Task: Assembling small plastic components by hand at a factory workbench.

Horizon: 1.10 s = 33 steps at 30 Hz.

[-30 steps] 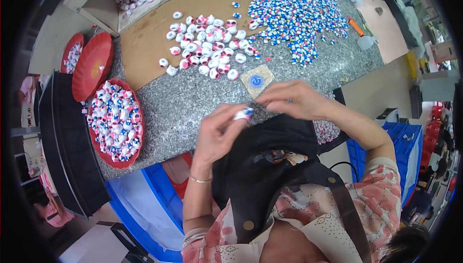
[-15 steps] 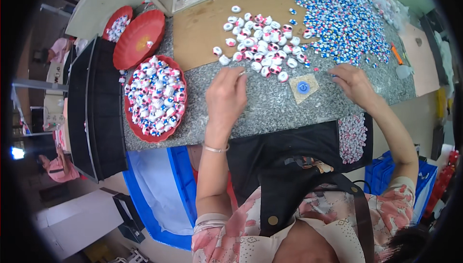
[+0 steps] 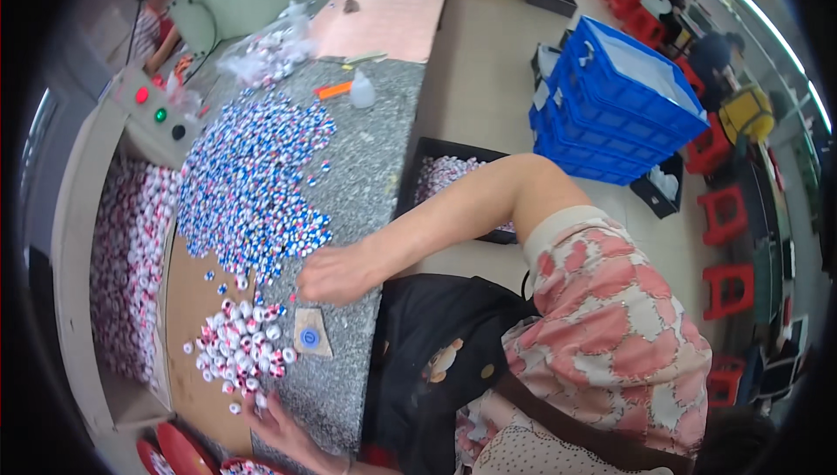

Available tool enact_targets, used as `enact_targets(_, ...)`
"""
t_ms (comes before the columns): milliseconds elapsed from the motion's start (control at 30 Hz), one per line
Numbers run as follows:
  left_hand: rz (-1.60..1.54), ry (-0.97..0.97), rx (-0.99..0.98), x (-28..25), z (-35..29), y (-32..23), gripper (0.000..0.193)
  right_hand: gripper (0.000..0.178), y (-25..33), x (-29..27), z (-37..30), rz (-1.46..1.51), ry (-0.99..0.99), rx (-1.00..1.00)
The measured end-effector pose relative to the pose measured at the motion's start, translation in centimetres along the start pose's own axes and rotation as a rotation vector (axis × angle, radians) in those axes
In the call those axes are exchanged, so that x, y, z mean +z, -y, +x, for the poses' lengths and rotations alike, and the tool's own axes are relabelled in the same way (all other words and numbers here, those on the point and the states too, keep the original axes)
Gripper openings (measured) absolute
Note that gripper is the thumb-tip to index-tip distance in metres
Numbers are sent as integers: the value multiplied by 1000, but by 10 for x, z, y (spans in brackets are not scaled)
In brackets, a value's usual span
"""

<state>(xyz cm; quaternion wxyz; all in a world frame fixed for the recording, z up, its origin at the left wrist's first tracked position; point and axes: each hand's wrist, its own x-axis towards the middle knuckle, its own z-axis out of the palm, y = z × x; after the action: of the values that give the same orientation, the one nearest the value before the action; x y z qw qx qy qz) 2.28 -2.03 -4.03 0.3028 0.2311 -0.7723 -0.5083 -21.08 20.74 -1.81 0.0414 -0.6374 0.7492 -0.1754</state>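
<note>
My left hand (image 3: 277,430) is at the near edge of a loose pile of small white-and-pink hollow plastic pieces (image 3: 235,349). Its fingers are apart and reach toward the lowest pieces. My right hand (image 3: 338,274) is closed beside the spread of tiny blue-and-white parts (image 3: 248,187); the fingertips are hidden, so I cannot make out what they hold. Between the hands, a round blue fixture (image 3: 309,336) sits on a tan square pad (image 3: 321,349) on the grey speckled worktop (image 3: 366,148).
A bin of white-and-pink pieces (image 3: 131,266) borders the worktop, with red bowls (image 3: 185,449) by my left hand. Farther off lie an orange-handled tool (image 3: 334,90) and a small bottle (image 3: 362,91). Blue crates (image 3: 593,126) stand right. A person (image 3: 157,17) is behind the worktop.
The view has swung to the right, showing the aisle and the stacked crates. My left hand has opened and moved to the white-and-pink pile. My right hand has curled closed near the blue-and-white parts.
</note>
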Motion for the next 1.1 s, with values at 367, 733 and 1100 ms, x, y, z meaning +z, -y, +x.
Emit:
enact_targets(367,-47,11,-309,5,-80,-54,35,20,-11,19,6,-80,-217,-220)
enact_targets(733,81,81,-248,2,-35,-19,33,14,-6,12,-7,-97,-97,-91)
enact_targets(1100,-514,-12,-424,34,-89,-40,38,10,9,-18,-3,147,-49,3)
